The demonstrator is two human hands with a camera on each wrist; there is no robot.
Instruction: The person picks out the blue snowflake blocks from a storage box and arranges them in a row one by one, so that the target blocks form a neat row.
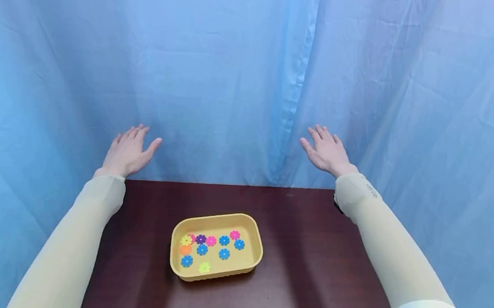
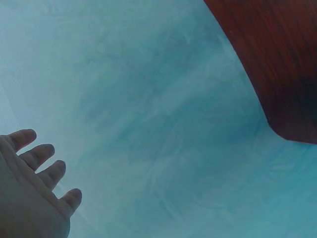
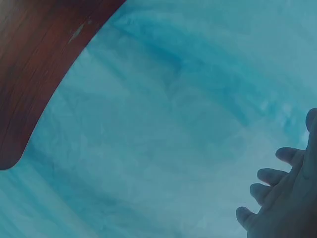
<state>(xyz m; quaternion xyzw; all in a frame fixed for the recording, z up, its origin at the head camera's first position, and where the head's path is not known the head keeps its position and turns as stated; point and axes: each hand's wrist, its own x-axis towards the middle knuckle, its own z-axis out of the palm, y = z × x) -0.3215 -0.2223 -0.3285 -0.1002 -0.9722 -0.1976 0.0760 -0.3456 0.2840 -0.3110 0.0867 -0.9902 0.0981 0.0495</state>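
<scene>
In the head view both arms reach forward past the far part of the table. My left hand (image 1: 126,154) is raised at the left with fingers spread and nothing in it. At the right, my right hand (image 1: 327,152) is held up the same way, also holding nothing. Between the arms, nearer to me, a yellow plastic tray (image 1: 254,240) stands on the table, apart from both hands. Small flower-shaped discs lie in it: several blue ones (image 1: 224,254), some pink ones (image 1: 234,235), a purple one (image 1: 200,239), an orange one (image 1: 186,249) and yellow ones (image 1: 204,267).
The dark reddish-brown wooden table (image 1: 223,301) ends at a far edge just below the hands. Its rounded corners show in the wrist views. Light blue curtains (image 1: 223,78) hang behind the table and along both sides.
</scene>
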